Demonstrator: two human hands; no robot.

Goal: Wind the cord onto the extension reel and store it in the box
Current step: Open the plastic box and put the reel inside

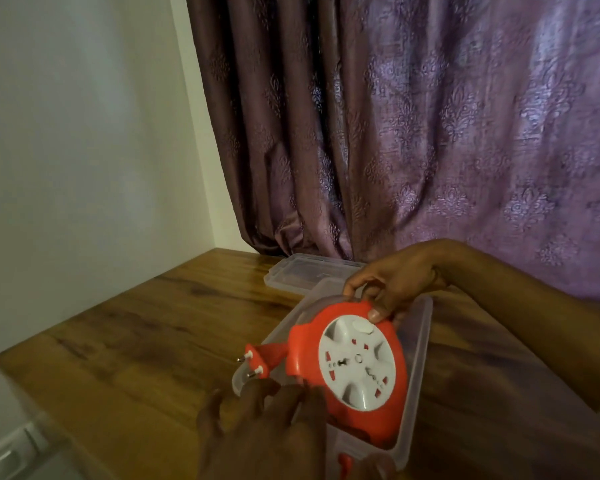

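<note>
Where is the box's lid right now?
The lid lies flat on the wooden table, just behind the clear box, near the curtain.

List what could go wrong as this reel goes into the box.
1. The plug sticks out past the left rim of the clear plastic box; it may catch there and keep the orange extension reel from seating flat.
2. The reel is tilted, held by the right hand at its top and the left hand near its lower edge; it could slip and knock the light box.
3. The lid lies behind; it may not close over the reel.
</note>
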